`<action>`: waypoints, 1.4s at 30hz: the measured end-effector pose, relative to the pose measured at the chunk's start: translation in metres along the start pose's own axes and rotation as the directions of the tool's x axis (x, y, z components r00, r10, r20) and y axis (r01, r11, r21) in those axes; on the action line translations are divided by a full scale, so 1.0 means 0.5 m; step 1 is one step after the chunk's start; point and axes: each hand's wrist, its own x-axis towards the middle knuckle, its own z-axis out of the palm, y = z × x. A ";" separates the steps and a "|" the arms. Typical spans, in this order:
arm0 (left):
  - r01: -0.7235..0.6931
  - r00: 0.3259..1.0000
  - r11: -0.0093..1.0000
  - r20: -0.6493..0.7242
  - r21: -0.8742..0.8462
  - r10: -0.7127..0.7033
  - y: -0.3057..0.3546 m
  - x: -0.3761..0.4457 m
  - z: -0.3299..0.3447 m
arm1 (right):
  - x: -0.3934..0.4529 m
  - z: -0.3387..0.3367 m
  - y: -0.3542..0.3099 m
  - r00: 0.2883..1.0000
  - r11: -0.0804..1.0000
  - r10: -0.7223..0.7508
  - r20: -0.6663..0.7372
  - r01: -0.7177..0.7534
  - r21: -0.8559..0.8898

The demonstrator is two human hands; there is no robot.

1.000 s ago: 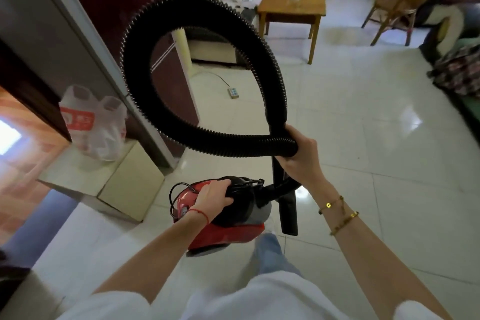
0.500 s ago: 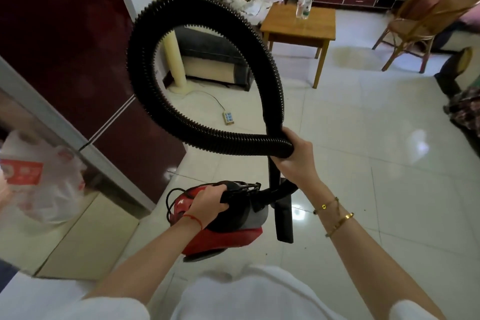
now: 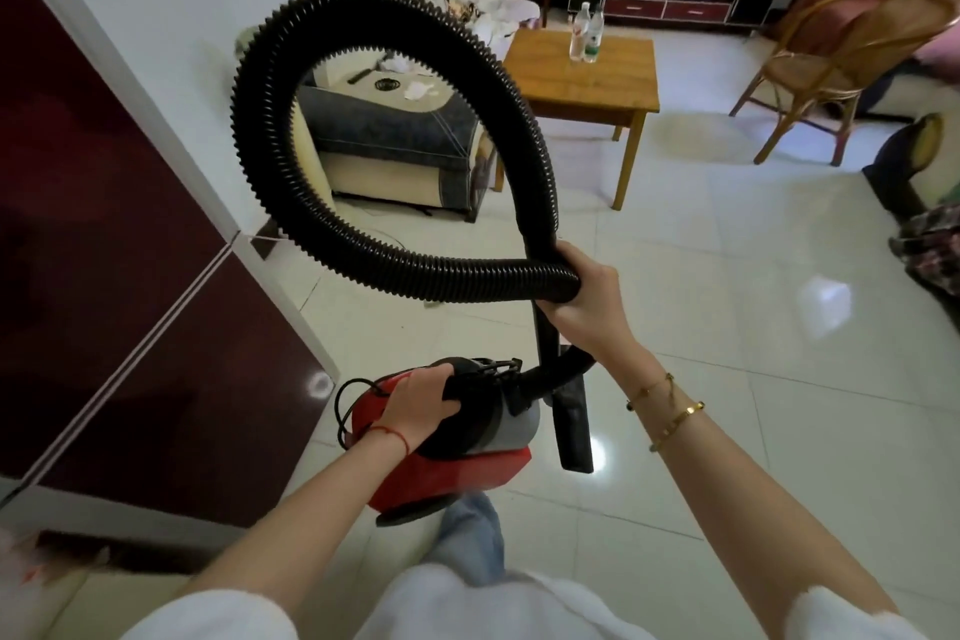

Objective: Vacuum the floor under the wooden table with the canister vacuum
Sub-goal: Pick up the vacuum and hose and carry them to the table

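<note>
Left hand clamped round the black carry handle on top of the vacuum, fingers curled over it. The red canister hangs just in front of the person's leg, apparently off the floor, though contact underneath can't be confirmed. Its long axis runs left-right, hose end toward the right hand.

Right hand, right of the vacuum and higher, grips the hose where its two runs cross, fingers wrapped round both. Below that fist the rigid nozzle hangs near vertical, mouth pointing down at the floor, just right of the vacuum. Above the fist the hose loops up and left in a big ring.

Table is well apart from the vacuum, ahead and slightly right of it. It is nearer the right hand than the left. The front edge faces the camera, and its long axis looks roughly left-right. Two bottles stand on its far side. The floor under it is visible and open from the front.

Judgement: still the carry-in stage, no vacuuming yet. Next move needs travel forward toward the table, canister set down short of it, then nozzle swung from vertical to low and pointing away, under the front edge.
</note>
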 end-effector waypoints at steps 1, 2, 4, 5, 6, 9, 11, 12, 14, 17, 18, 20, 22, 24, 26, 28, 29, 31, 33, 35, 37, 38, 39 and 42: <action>0.004 1.000 1.000 0.012 0.005 -0.004 -0.001 0.045 -0.011 | 0.040 0.005 0.020 1.000 1.000 0.001 0.003 -0.001 -0.004; 0.008 1.000 1.000 0.025 0.011 -0.008 -0.003 0.091 -0.023 | 0.080 0.010 0.039 1.000 1.000 0.001 0.004 -0.001 -0.017; 0.017 0.998 1.000 0.060 0.025 -0.019 -0.009 0.178 -0.045 | 0.158 0.019 0.078 1.000 0.999 0.014 0.005 -0.013 -0.036; 0.018 0.998 0.999 0.067 0.032 -0.020 -0.012 0.222 -0.055 | 0.197 0.022 0.099 1.000 0.999 0.017 0.008 -0.017 -0.037; 0.017 0.997 0.999 0.072 0.039 -0.020 -0.015 0.263 -0.064 | 0.234 0.026 0.118 1.000 0.999 0.018 0.014 -0.018 -0.037; 0.011 0.996 0.998 0.083 0.056 -0.015 -0.019 0.378 -0.094 | 0.341 0.032 0.175 0.999 0.999 0.027 0.033 -0.026 -0.029; 0.023 0.995 0.998 0.095 0.064 -0.029 -0.014 0.451 -0.115 | 0.410 0.034 0.213 0.999 0.999 0.037 0.038 -0.036 -0.022; 0.030 0.995 0.997 0.096 0.065 -0.036 -0.010 0.489 -0.127 | 0.445 0.035 0.233 0.998 0.999 0.041 0.040 -0.040 -0.017; 0.041 0.993 0.998 0.106 0.056 -0.047 -0.007 0.564 -0.145 | 0.518 0.036 0.275 0.998 0.999 0.043 0.044 -0.043 -0.005; 0.053 0.992 0.998 0.114 0.039 -0.058 -0.003 0.678 -0.164 | 0.624 0.039 0.346 0.997 0.999 0.044 0.062 -0.044 0.008; 0.059 0.992 0.998 0.112 0.028 -0.062 -0.001 0.716 -0.168 | 0.661 0.040 0.371 0.996 0.999 0.047 0.072 -0.048 0.012; 0.071 0.992 0.997 0.101 0.014 -0.072 0.004 0.792 -0.174 | 0.737 0.041 0.423 0.994 0.998 0.046 0.098 -0.049 0.026; 0.095 0.991 0.995 0.089 0.004 -0.095 0.015 0.870 -0.179 | 0.814 0.040 0.476 0.992 0.999 0.031 0.121 -0.036 0.037; 0.127 0.990 0.992 0.062 -0.026 -0.125 0.028 0.949 -0.185 | 0.895 0.037 0.524 0.988 0.999 0.008 0.157 -0.016 0.052; 0.168 0.985 0.985 0.049 -0.049 -0.166 0.045 1.024 -0.192 | 0.976 0.033 0.570 0.979 0.997 -0.005 0.206 -0.011 0.073; 0.217 0.976 0.974 0.041 -0.073 -0.214 0.059 1.100 -0.202 | 1.058 0.031 0.611 0.969 0.996 -0.014 0.246 -0.008 0.090; 0.236 0.972 0.967 0.031 -0.092 -0.234 0.063 1.137 -0.206 | 1.098 0.030 0.629 0.964 0.995 -0.016 0.266 -0.009 0.095; 0.269 0.963 0.955 0.018 -0.125 -0.269 0.070 1.203 -0.216 | 1.174 0.030 0.658 0.953 0.995 -0.024 0.302 -0.006 0.098; 0.306 0.952 0.942 0.012 -0.140 -0.307 0.074 1.269 -0.232 | 1.249 0.038 0.690 0.942 0.995 -0.031 0.335 -0.003 0.102; 0.330 0.943 0.931 0.007 -0.157 -0.333 0.069 1.338 -0.241 | 1.321 0.055 0.728 0.928 0.996 -0.032 0.371 -0.001 0.090; 0.356 0.933 0.919 0.016 -0.170 -0.359 0.060 1.406 -0.248 | 1.390 0.079 0.769 0.915 0.997 -0.039 0.402 0.010 0.073; 0.373 0.927 0.912 0.028 -0.169 -0.374 0.054 1.439 -0.249 | 1.423 0.094 0.792 0.907 0.997 -0.039 0.419 0.010 0.070; 0.390 0.920 0.905 0.040 -0.168 -0.389 0.047 1.472 -0.248 | 1.453 0.108 0.815 0.898 0.997 -0.038 0.438 0.006 0.073; 0.430 0.903 0.886 0.065 -0.175 -0.425 0.025 1.572 -0.244 | 1.539 0.153 0.883 0.875 0.997 -0.036 0.483 -0.004 0.082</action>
